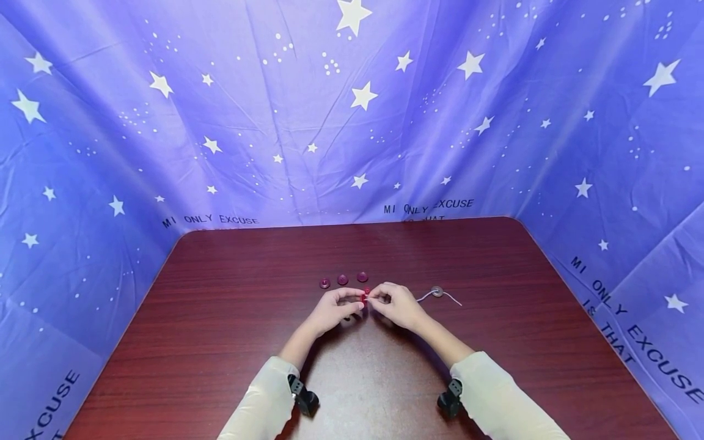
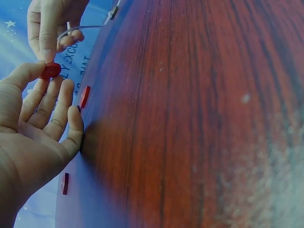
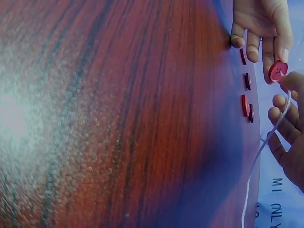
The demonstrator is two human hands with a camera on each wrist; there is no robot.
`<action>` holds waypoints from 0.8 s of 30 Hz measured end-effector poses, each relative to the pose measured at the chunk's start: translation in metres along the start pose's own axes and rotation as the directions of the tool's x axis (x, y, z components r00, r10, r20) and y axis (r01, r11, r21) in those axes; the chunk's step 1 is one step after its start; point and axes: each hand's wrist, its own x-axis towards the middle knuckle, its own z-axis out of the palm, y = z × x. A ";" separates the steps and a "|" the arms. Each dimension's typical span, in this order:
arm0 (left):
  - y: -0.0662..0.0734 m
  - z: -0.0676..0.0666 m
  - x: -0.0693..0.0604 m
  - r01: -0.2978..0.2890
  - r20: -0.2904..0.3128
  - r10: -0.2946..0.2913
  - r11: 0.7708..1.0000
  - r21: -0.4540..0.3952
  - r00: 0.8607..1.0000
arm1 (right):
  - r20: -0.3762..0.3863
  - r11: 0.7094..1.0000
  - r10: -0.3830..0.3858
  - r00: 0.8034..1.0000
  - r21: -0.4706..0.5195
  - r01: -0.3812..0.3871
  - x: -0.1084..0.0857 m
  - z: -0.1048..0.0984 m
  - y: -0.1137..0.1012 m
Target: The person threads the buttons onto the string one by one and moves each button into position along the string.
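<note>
My left hand (image 1: 332, 310) pinches a red button (image 3: 278, 71) between thumb and forefinger, its other fingers loosely spread. Four small holes would be hard to count, but several holes show in the button's face in the right wrist view. Close against it, my right hand (image 1: 400, 305) pinches a pale string (image 3: 255, 161) at the button's face. Whether the string's tip passes through a hole is hidden by the fingertips. The string trails right to a greyish round button (image 1: 437, 291) on the table, and a short tail sticks out beyond it.
Just behind the hands, another red button (image 3: 245, 105) lies on the table. Three dark purple-red buttons, one of them on the left (image 1: 325, 283), form a row farther back. The wooden table (image 1: 247, 263) meets a starry blue curtain (image 1: 308, 122) at the back and sides.
</note>
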 end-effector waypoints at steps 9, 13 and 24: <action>0.002 0.000 0.000 -0.013 -0.004 0.013 1.000 0.006 1.000 | 0.002 1.000 -0.002 1.000 -0.009 0.002 0.000 0.000 0.001; 0.001 0.001 0.001 -0.009 -0.002 0.009 1.000 -0.005 1.000 | 0.000 1.000 0.001 1.000 -0.010 -0.001 0.000 0.001 0.002; 0.025 0.001 -0.010 0.003 0.035 -0.003 1.000 -0.002 0.999 | 0.012 1.000 0.008 1.000 -0.018 -0.008 0.001 0.002 0.002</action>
